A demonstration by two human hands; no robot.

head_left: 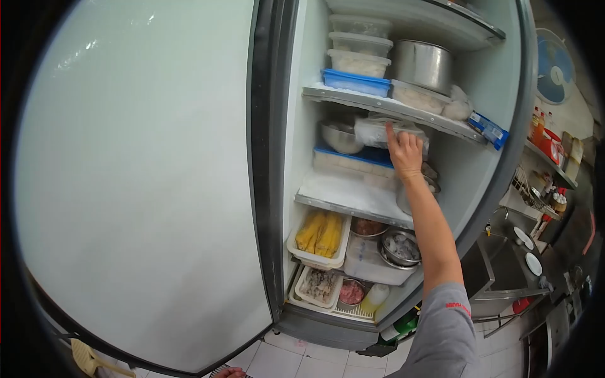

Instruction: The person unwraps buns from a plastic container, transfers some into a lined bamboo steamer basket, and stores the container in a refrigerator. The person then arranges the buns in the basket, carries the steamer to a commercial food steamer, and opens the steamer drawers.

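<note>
As a wrapped package point(375, 133), seemingly propped up by the blue-lidded container point(345, 164), is touched by the right hand point(406, 150), index finger extended, others curled, any firm hold cannot be confirmed; well below the container, the grip of the left hand point(230, 373) is cut off from view.

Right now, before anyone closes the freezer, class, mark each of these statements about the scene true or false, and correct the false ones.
1. The right hand is at the plastic-wrapped packet. True.
2. The metal pot stands on a shelf below that hand. False: the metal pot is on the shelf above it.
3. The yellow items lie in a white tub. True.
4. The container under the clear stack is red. False: it is blue.
</note>
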